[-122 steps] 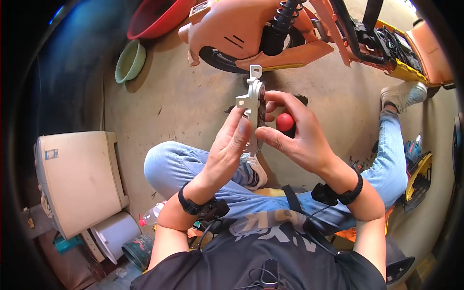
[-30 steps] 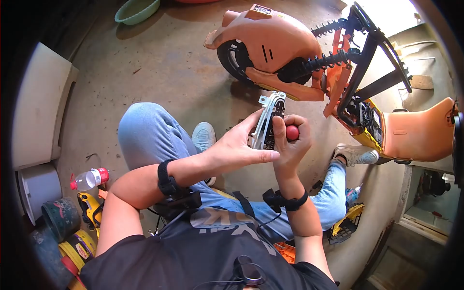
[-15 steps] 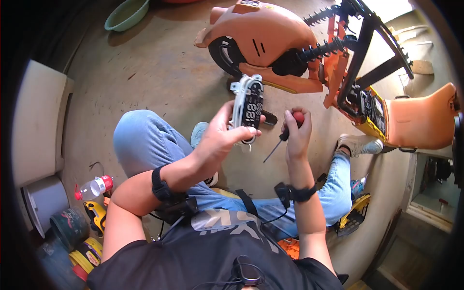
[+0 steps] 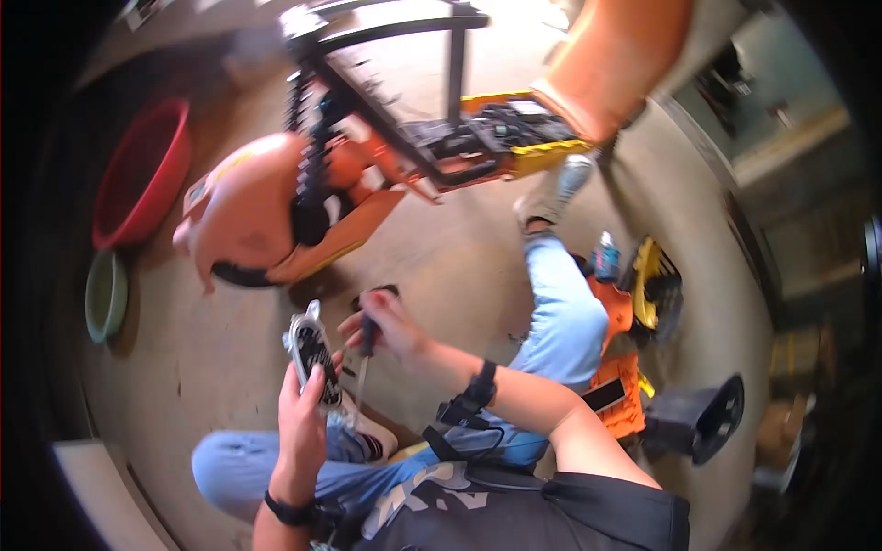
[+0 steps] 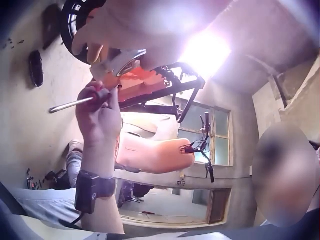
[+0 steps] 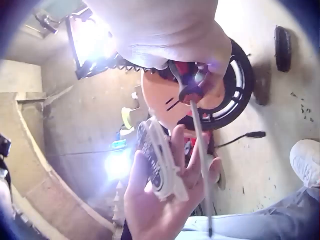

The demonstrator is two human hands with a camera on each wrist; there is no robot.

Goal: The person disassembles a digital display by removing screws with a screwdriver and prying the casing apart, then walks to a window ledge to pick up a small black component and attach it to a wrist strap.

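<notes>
In the head view my left hand (image 4: 299, 418) grips an oval display unit (image 4: 314, 356) with a white frame and mounting tabs, its thumb over the dark face. My right hand (image 4: 400, 329), just right of the unit, holds a screwdriver (image 4: 368, 338) with a red and black handle. Its shaft points down toward my shoe. The right wrist view has the long metal shaft (image 6: 200, 145) passing in front of my left hand's fingers (image 6: 179, 145), with the display unit (image 6: 152, 157) beside it. From the left wrist, my right hand (image 5: 100, 120) shows its fingers curled round the screwdriver handle.
An orange scooter (image 4: 248, 197) with an exposed black frame (image 4: 386, 110) stands ahead. A red basin (image 4: 142, 174) and a pale green basin (image 4: 107, 296) are at left. Orange panels (image 4: 617, 404), a yellow-black part (image 4: 654, 289) and a spray can (image 4: 606, 257) lie at right.
The head view has swung right, shifting scooter and hands leftward. Both hands were at the display unit a second ago; the right hand then drew away with the screwdriver and is now closer again.
</notes>
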